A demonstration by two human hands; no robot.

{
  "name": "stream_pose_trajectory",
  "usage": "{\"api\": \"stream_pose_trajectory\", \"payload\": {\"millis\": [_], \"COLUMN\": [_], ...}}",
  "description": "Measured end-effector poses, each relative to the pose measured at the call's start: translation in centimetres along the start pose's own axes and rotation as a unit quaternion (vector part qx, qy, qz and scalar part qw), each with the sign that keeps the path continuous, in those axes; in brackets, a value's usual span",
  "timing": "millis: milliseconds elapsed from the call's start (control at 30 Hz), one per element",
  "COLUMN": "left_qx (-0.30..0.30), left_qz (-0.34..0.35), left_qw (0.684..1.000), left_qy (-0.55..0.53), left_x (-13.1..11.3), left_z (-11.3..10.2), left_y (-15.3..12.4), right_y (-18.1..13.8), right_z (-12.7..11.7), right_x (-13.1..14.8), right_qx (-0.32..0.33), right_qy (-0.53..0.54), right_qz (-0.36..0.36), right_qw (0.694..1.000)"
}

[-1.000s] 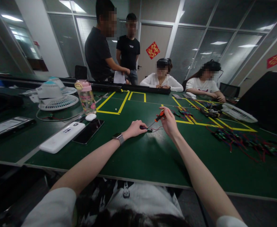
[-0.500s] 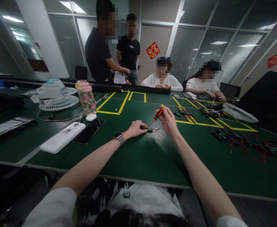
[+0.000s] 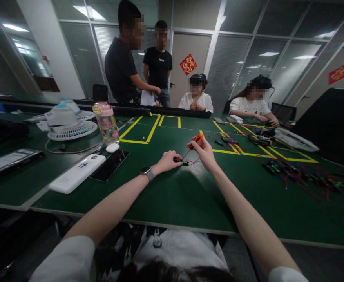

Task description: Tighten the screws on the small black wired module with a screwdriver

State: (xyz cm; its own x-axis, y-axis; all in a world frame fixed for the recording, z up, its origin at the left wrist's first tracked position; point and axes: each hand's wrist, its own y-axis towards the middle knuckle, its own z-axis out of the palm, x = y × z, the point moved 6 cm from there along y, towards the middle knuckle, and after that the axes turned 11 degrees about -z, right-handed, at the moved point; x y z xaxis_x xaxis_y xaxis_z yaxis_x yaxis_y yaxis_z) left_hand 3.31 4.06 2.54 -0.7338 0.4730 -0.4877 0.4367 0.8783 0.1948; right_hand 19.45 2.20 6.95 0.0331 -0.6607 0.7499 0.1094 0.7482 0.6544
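Note:
My right hand (image 3: 205, 153) is closed round a small screwdriver with an orange handle (image 3: 198, 138), its thin shaft slanting down to a small dark part with red wires (image 3: 185, 162) on the green table (image 3: 172, 196). My left hand (image 3: 168, 161), a watch on its wrist, pinches that part from the left and presses it to the table top. The two hands are a few centimetres apart near the table's middle.
To the left lie a black phone (image 3: 109, 165), a white power bank (image 3: 77, 173), a pink-capped bottle (image 3: 106, 122), a white mouse-like object (image 3: 112, 147) and small fans (image 3: 69, 123). Wire bundles (image 3: 295, 172) sprawl at the right. Two people sit opposite, two stand behind.
My right hand and the screwdriver have drifted slightly left and up, the handle now tilted nearer over the part. The left hand has stayed on the part.

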Motion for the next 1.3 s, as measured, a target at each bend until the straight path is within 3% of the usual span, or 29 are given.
{"api": "stream_pose_trajectory", "payload": {"millis": [500, 1300], "left_qx": [-0.002, 0.001], "left_qz": [0.004, 0.003], "left_qw": [1.000, 1.000], "left_qy": [-0.011, -0.010], "left_x": [0.3, 0.3], "left_z": [0.2, 0.2], "left_y": [0.1, 0.1], "right_y": [-0.1, -0.2], "right_z": [-2.0, -1.2], "right_x": [-0.6, 0.2], "right_qx": [-0.109, -0.078], "right_qy": [-0.070, -0.084], "right_qz": [0.015, -0.021], "right_qw": [0.991, 0.993]}}
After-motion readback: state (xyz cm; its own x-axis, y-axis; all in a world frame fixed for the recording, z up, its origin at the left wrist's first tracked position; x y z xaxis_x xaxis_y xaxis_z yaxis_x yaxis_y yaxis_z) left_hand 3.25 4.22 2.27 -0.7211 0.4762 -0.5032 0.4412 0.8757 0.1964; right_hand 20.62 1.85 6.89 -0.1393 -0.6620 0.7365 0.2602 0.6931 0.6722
